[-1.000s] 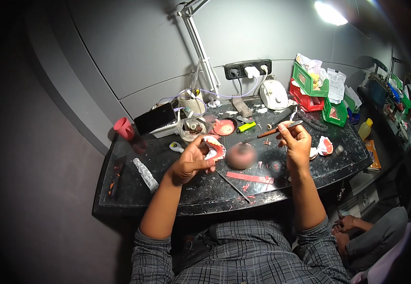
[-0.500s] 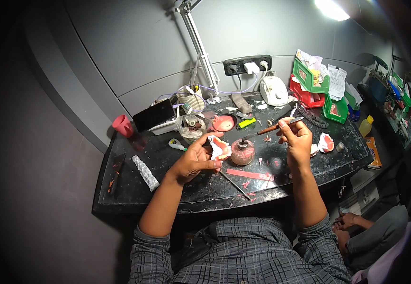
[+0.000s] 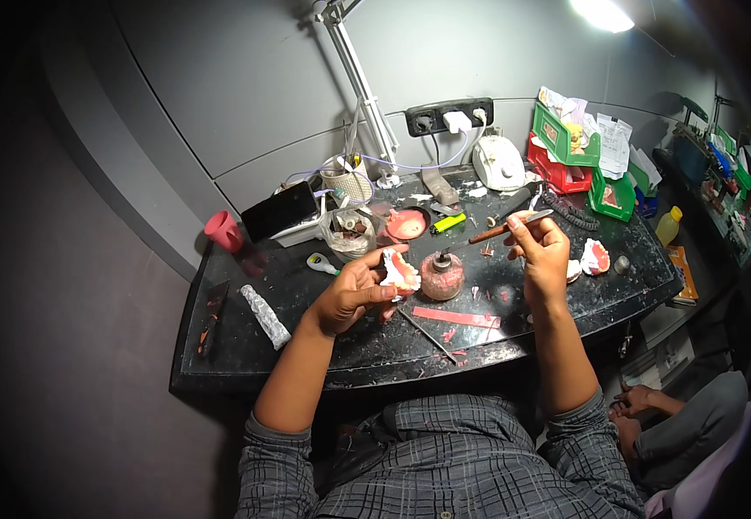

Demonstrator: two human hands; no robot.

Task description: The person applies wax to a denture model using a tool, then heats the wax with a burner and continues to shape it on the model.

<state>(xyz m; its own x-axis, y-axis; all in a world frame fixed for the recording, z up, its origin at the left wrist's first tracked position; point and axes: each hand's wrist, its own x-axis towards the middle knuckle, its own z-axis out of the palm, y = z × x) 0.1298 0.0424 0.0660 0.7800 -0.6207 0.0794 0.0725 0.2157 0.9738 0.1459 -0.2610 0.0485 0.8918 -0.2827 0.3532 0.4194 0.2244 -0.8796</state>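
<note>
My left hand (image 3: 351,296) is closed round a dental model (image 3: 400,272), white plaster with pinkish-orange wax and teeth, gripped between thumb and fingers. In my right hand (image 3: 538,258) is a wax knife (image 3: 498,231) with a brown handle, pinched by thumb and fingertips. Its thin metal tip points left, at the wick on top of a round spirit burner (image 3: 442,277) with pinkish contents. I cannot make out a flame. Below the burner lie a pink wax strip (image 3: 457,317) and a thin metal rod (image 3: 427,335). Another red-and-white dental model (image 3: 595,257) rests right of my right hand.
At the back are a pink wax dish (image 3: 407,224), a lined waste tub (image 3: 349,232), a yellow lighter (image 3: 448,223) and a white device (image 3: 499,163). Green and red bins (image 3: 568,143) stand back right. A red cup (image 3: 223,231) and phone (image 3: 280,210) are left. Another person's hand (image 3: 634,401) shows lower right.
My left hand has turned the dental model slightly, and its thumb has shifted. The wax knife stays at the burner's wick. The whole view has shifted a little.
</note>
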